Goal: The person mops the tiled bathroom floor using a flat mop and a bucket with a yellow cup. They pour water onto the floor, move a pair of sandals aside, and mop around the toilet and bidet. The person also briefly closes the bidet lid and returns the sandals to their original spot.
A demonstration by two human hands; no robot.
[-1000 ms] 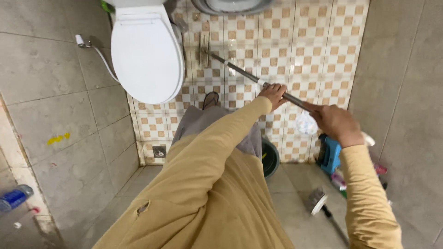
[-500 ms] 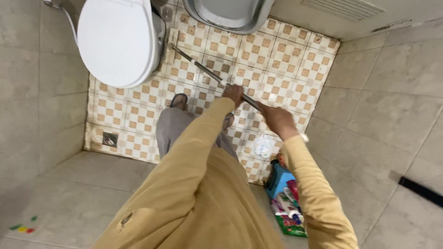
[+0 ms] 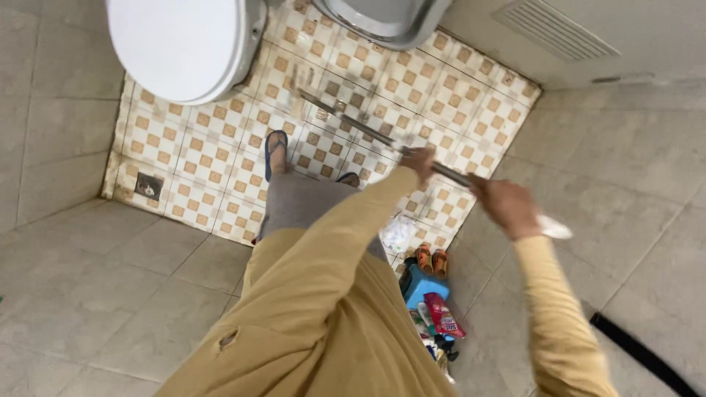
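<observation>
Both my hands grip a long metal-handled floor brush [image 3: 353, 121]. My left hand [image 3: 419, 160] holds the shaft about midway, and my right hand [image 3: 506, 206] holds it near the white end of the handle. The brush head [image 3: 300, 82], blurred by motion, rests on the brown-and-cream checkered floor tiles [image 3: 213, 158] just right of the white toilet [image 3: 180, 44]. My feet in sandals [image 3: 276, 147] stand on the tiles below the brush.
A grey basin [image 3: 382, 18] sits at the top. A floor drain [image 3: 147, 187] lies at the left edge of the tiles. A blue stool [image 3: 425, 283], cleaning packets and bottles [image 3: 441, 316] and a white plastic bag [image 3: 399, 234] crowd the floor by my right leg.
The view has swung left and down. The brush head has slid away from the toilet base toward the right, and my hands have shifted right with the handle.
</observation>
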